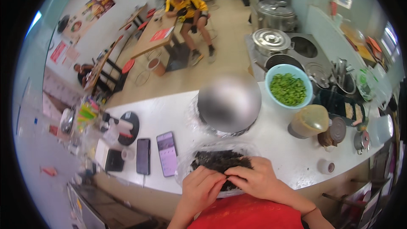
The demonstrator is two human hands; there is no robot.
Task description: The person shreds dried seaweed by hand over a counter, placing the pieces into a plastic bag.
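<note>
Dark dried seaweed [210,159] lies in a clear plastic bag [184,168] at the near edge of the white counter. My left hand [203,184] and my right hand [256,178] meet over it, fingertips almost touching. Both pinch a dark piece of the seaweed between thumb and fingers. The fingers partly cover the piece, so its full size is hidden. Just beyond the bag sits a round, shiny metal bowl or lid [230,101], blurred, with crinkled plastic or foil around its base.
Two phones [167,154] lie left of the bag. Rightward stand a light-blue bowl of chopped greens [288,89], a lidded tub [310,119], a brown jar [332,132] and a tape roll [327,167]. Steel pots [272,39] are on the stove. A person in yellow [190,4] sits beyond.
</note>
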